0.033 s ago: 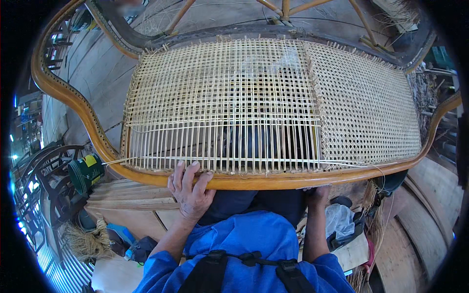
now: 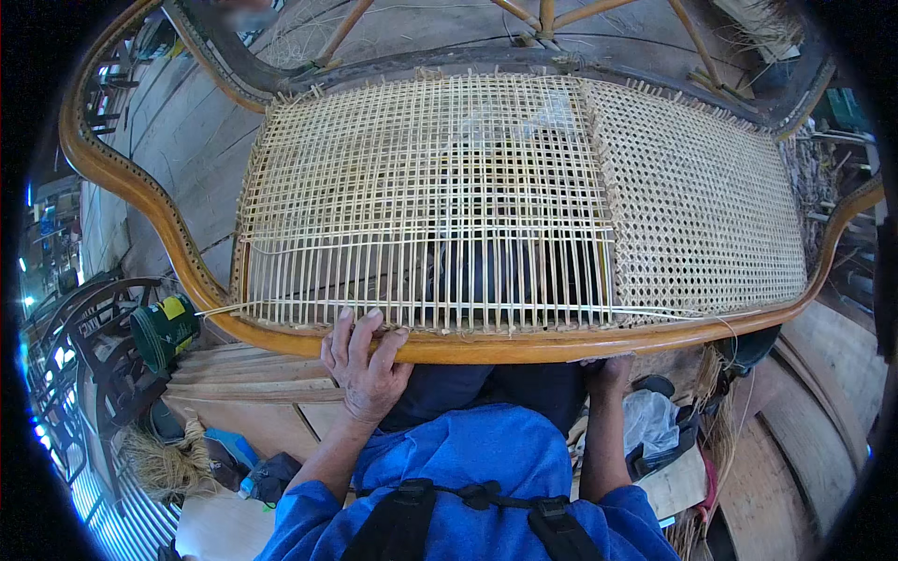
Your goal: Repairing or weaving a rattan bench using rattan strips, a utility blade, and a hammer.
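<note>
A curved wooden seat frame [image 2: 486, 349] lies across my lap, its caned panel facing up. The right section of cane webbing [image 2: 702, 201] has a dense, finished-looking pattern. On the left section, the open cane weave [image 2: 402, 159] is a square grid, with mostly bare lengthwise strands [image 2: 374, 276] near the front rail. Along these runs a pale crosswise strand, its loose ends past both sides. My left hand [image 2: 363, 369] rests over the front rail, fingers spread, fingertips at the cane's edge. My right hand [image 2: 608, 374] is under the rail farther right; its fingers are hidden.
A green tin [image 2: 157, 335] stands left of the frame, near dark chair parts [image 2: 89, 341]. Fibre bundles [image 2: 164, 458] lie at lower left. To the right are a clear plastic bag [image 2: 650, 421] and wooden boards [image 2: 786, 449]. Cane poles [image 2: 547, 19] cross the far side.
</note>
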